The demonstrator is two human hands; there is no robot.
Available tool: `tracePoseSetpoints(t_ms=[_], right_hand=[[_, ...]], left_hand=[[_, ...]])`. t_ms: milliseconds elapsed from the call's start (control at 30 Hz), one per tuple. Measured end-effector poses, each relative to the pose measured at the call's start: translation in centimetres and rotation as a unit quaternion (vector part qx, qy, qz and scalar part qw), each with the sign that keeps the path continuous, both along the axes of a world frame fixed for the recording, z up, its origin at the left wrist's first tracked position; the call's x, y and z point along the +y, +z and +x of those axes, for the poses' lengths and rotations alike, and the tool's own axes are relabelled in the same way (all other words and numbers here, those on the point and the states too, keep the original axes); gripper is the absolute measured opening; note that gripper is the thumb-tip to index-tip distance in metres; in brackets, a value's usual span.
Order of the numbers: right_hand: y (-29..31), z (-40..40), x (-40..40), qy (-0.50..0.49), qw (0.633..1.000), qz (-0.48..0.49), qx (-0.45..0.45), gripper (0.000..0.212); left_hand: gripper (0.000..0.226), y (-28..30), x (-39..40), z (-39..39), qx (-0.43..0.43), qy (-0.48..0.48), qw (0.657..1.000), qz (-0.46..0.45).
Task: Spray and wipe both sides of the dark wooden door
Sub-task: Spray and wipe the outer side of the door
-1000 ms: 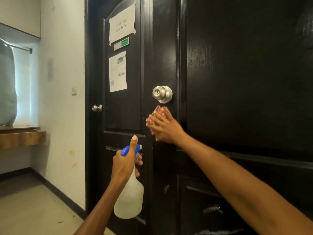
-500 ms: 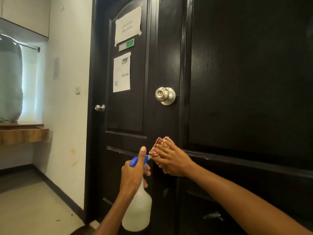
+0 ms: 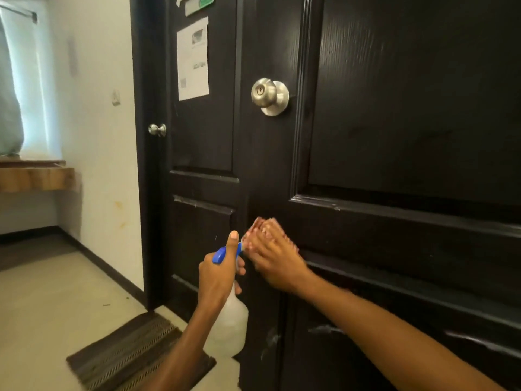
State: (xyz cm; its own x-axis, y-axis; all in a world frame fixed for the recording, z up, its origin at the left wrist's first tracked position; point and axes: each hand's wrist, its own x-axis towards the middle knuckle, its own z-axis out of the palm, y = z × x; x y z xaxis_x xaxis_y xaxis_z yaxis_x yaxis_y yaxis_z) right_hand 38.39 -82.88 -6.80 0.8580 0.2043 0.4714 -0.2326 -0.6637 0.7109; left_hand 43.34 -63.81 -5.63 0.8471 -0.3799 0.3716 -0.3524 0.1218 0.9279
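Gripping the spray bottle (image 3: 229, 325) by its neck, the left hand (image 3: 216, 277) holds it upright, thumb raised beside the blue nozzle. Just beside it, the right hand (image 3: 277, 266) presses a reddish cloth (image 3: 263, 225) flat against the dark wooden door (image 3: 394, 108) with straight, spread fingers, arm outstretched. A second ago the cloth sat right under the doorknob (image 3: 269, 95); now it is well below, on the middle rail.

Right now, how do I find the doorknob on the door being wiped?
Look at the big dark door on the right. Above the right hand pressing the pinkish cloth sits a silver knob. Unlike the smaller knob further left, it shows a keyhole.
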Motion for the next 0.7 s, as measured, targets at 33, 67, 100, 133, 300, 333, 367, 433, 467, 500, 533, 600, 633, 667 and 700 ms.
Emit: tracePoseSetpoints(t_ms=[33, 67, 100, 133, 300, 333, 367, 433, 467, 500, 533, 600, 633, 667, 700], right_hand=[[-3.1, 0.1, 0.1, -0.030, 0.997, -0.022, 0.071, 0.067], [-5.9, 0.2, 0.3, -0.064, 0.988, -0.043, 0.137, 0.070], [-7.8, 0.2, 0.8, -0.102, 0.973, -0.059, 0.200, 0.072], [-9.4, 0.1, 1.2, -0.126, 0.956, -0.081, 0.251, 0.073], [-9.9, -0.5, 1.5, -0.108, 0.960, -0.061, 0.251, 0.073], [-8.5, -0.3, 1.5, -0.094, 0.973, -0.033, 0.208, 0.071], [-6.2, -0.1, 1.7, -0.083, 0.984, -0.007, 0.157, 0.070], [0.3, 0.8, 2.1, -0.068, 0.995, 0.029, 0.061, 0.069], [3.9, 1.5, 2.3, -0.068, 0.997, 0.032, 0.009, 0.067], [7.3, 2.2, 2.6, -0.071, 0.996, 0.033, -0.036, 0.066], [10.1, 2.7, 2.7, -0.081, 0.994, 0.032, -0.068, 0.065], [12.7, 3.4, 2.5, -0.094, 0.989, 0.046, -0.102, 0.061], [12.5, 3.6, 2.4, -0.084, 0.988, 0.054, -0.116, 0.060], [11.4, 3.7, 2.3, -0.069, 0.989, 0.053, -0.119, 0.059], [9.8, 3.5, 2.3, -0.056, 0.993, 0.042, -0.098, 0.059]], left_hand=[[0.074, -0.9, 0.2, -0.3, -0.001, 0.009, 1.000, 0.002], [0.074, -1.8, 0.5, -0.4, -0.001, 0.016, 1.000, -0.001], [0.071, -2.7, 0.8, -0.4, 0.003, 0.021, 1.000, -0.006], [0.068, -3.6, 1.2, -0.6, 0.012, 0.022, 1.000, -0.010], [0.069, -5.6, 3.5, -1.0, 0.029, 0.026, 0.999, 0.000], [0.070, -5.4, 3.8, -1.0, 0.026, 0.029, 0.999, 0.001], [0.070, -5.1, 4.0, -0.9, 0.023, 0.031, 0.999, -0.001], [0.069, -4.3, 4.0, -0.8, 0.021, 0.035, 0.999, -0.006], [0.068, -3.9, 4.0, -0.7, 0.020, 0.035, 0.999, -0.012], [0.066, -3.6, 3.9, -0.6, 0.019, 0.036, 0.999, -0.018], [0.065, -3.3, 3.8, -0.4, 0.017, 0.036, 0.999, -0.022], [0.064, -2.9, 3.8, -0.2, 0.016, 0.037, 0.999, -0.022], [0.063, -2.7, 3.9, -0.1, 0.017, 0.035, 0.999, -0.024], [0.063, -2.6, 4.0, 0.1, 0.016, 0.034, 0.999, -0.025], [0.063, -2.5, 4.1, 0.1, 0.014, 0.033, 0.999, -0.025]])
